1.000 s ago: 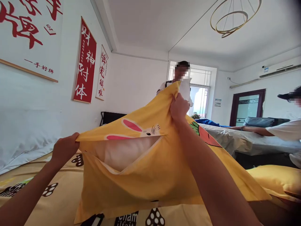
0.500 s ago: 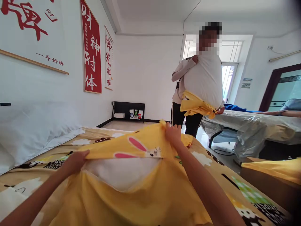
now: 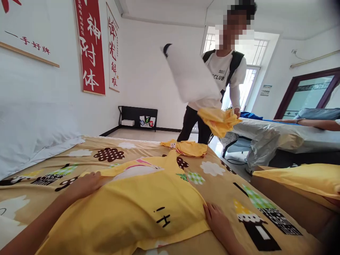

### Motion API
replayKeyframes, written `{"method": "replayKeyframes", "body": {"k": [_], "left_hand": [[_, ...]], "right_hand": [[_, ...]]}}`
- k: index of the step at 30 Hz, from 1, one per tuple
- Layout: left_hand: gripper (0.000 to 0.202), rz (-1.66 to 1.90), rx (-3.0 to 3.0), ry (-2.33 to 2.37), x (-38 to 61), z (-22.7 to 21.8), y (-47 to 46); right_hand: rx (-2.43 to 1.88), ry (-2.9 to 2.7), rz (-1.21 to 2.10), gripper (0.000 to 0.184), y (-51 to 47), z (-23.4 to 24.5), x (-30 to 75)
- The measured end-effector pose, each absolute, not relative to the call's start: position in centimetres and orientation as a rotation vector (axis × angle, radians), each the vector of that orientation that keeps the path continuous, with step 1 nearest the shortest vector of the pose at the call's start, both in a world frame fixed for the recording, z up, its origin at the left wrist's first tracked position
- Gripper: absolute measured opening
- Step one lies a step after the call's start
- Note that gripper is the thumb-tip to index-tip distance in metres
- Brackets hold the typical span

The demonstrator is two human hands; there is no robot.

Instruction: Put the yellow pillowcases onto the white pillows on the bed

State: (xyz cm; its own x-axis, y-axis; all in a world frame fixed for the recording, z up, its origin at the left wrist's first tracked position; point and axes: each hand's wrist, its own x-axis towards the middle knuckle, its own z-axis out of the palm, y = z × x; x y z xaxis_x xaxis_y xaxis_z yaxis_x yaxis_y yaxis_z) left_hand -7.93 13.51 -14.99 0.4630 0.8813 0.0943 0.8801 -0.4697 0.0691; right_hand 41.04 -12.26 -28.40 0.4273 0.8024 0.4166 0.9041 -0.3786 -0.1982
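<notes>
A yellow pillowcase (image 3: 127,209) with a "Hi!" print lies before me, white filling (image 3: 140,171) showing at its mouth under a rabbit-print flap (image 3: 145,162). My left hand (image 3: 89,182) is closed on the left end of the mouth's edge. At the right side edge, my right hand (image 3: 219,221) appears to grip the fabric, fingers close together; its thumb is hidden. Under the pillowcase spreads a patterned tan sheet (image 3: 212,168).
Another yellow case (image 3: 191,148) lies at the sheet's far edge. Beyond it a co-worker (image 3: 225,71) holds a white pillow (image 3: 188,71) and yellow cloth (image 3: 220,120). A cardboard box (image 3: 287,200) with yellow fabric stands right; white bedding (image 3: 39,141) is at left.
My right hand has left the raised flap and come down to the right side edge. The flap has dropped, narrowing the mouth. The co-worker's pillow has swung left, away from the chest.
</notes>
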Motion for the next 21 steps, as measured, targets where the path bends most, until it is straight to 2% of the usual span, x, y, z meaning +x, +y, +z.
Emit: {"method": "replayKeyframes", "body": {"k": [3,5,9,11,13,16,18,21], "left_hand": [[0.054,0.431,2.805,1.313,-3.2,-14.0,9.8],[0.057,0.399,2.795,1.151,-0.3,-14.4,8.3],[0.076,0.337,2.602,1.296,2.0,-15.8,8.6],[0.081,0.310,2.545,1.350,1.6,-15.9,9.0],[0.073,0.327,2.582,1.385,0.8,-15.6,8.9],[0.049,0.349,2.692,1.409,0.1,-14.5,7.4],[0.045,0.340,2.716,1.315,0.3,-13.7,5.6],[0.047,0.310,2.729,1.089,1.6,-12.4,2.1]], "right_hand": [[-2.401,-1.538,-0.303,0.037,-13.4,-27.1,42.3],[-2.412,-1.537,-0.404,0.035,-13.6,-24.7,43.5],[-2.266,-1.473,-0.722,0.038,-14.1,-21.8,45.9],[-2.196,-1.594,-0.655,0.034,-14.4,-22.7,46.3],[-2.246,-1.667,-0.533,0.032,-14.4,-24.1,46.1],[-2.396,-1.570,-0.550,0.037,-13.9,-23.8,44.4],[-2.332,-1.601,-0.552,0.047,-13.3,-21.2,41.7],[-1.921,-2.043,-0.275,0.057,-12.1,-15.9,35.7]]}}
